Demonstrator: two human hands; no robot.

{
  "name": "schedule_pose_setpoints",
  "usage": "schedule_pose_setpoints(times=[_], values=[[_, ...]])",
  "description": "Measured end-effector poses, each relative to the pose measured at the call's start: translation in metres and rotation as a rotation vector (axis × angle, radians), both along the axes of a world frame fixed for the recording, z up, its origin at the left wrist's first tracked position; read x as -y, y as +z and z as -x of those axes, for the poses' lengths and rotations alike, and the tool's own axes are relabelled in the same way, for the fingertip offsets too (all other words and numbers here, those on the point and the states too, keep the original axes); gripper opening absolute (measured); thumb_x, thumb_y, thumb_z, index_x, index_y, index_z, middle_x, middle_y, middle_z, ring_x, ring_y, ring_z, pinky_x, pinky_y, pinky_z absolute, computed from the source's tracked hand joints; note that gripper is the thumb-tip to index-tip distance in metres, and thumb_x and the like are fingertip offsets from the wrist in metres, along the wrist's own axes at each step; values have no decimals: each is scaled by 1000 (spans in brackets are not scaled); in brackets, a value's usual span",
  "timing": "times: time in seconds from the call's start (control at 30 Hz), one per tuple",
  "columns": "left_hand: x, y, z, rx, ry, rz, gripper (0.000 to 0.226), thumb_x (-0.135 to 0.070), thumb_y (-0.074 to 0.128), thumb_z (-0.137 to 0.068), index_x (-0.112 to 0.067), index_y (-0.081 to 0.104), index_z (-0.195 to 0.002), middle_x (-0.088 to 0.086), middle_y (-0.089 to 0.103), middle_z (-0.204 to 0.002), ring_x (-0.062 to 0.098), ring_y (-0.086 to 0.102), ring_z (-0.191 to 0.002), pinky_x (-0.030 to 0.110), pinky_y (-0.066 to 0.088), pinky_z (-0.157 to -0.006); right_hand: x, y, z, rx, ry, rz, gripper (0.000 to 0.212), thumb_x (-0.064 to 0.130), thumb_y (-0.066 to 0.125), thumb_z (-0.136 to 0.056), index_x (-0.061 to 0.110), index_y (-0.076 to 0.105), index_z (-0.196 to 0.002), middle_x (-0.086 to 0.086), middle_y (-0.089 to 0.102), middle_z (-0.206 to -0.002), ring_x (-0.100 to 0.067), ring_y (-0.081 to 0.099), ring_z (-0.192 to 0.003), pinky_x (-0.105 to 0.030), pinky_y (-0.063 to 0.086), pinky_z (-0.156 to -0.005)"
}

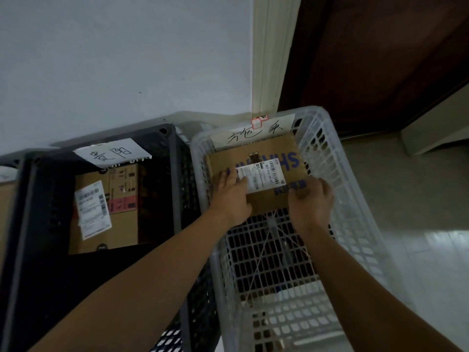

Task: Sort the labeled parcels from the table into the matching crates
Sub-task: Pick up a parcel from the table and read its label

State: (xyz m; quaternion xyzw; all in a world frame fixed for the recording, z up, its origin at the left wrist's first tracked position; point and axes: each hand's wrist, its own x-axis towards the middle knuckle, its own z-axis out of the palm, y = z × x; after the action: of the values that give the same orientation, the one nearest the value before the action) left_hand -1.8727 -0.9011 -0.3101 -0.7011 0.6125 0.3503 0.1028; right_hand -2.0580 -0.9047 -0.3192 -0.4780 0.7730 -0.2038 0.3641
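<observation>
both forearms reach into the white crate (355, 199); the near part of its mesh floor lies bare, open room behind the parcel (269, 156). the left hand (232, 196) rests on the parcel's near left top, fingers (225, 175) straight, slightly apart, flat on the cardboard. the right hand (313, 201) grips the near right corner, fingers (324, 185) curled over the edge. the parcel lies flat at the crate's far end, shipping label (264, 177) up, far edge below a handwritten paper tag (253, 134), right edge near the crate wall. just beside, to the left, a black crate (175, 174) holds a second parcel (121, 224). beyond: a wall (127, 59) and a dark door (380, 59).
</observation>
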Motion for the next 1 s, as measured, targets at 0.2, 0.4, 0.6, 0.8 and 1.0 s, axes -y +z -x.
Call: schedule_pose_setpoints(times=[0.2,0.4,0.6,0.8,1.0], values=[[-5,-8,-2,10,-36,-89,100,-48,65,-94,-24,-2,-163,4,-27,-167,34,-23,-153,60,-2,-123,0,-14,0,-66,299,-157,67,28,59,-103,26,28,-162,-8,1,-173,-29,-4,-159,-52,16,-128],[-3,-11,0,47,-54,-96,99,-43,64,-96,-24,-6,-163,5,-28,-167,34,-24,-153,59,-6,-124,3,-22,6,-104,368,-224,73,25,57,-102,26,20,-165,-6,-9,-173,-29,-8,-159,-51,18,-128],[-3,1,-3,48,-9,-47,90,-34,60,-98,-20,1,-163,9,-18,-169,36,-14,-155,55,3,-126,2,-2,10,-71,375,-171,72,26,53,-103,27,17,-165,-7,-3,-173,-32,-7,-159,-51,7,-129],[-14,59,-10,-110,90,129,75,-22,61,-94,-14,27,-160,16,15,-168,30,8,-157,41,17,-126,-2,61,-18,-51,401,4,62,29,54,-103,25,32,-161,-7,19,-171,-33,18,-156,-50,22,-126],[-53,165,-59,-125,175,341,75,-20,60,-102,-9,17,-162,12,11,-169,27,5,-157,32,6,-124,-20,162,-98,39,577,143,61,29,51,-107,18,29,-162,-3,11,-173,-22,11,-159,-37,18,-128]])
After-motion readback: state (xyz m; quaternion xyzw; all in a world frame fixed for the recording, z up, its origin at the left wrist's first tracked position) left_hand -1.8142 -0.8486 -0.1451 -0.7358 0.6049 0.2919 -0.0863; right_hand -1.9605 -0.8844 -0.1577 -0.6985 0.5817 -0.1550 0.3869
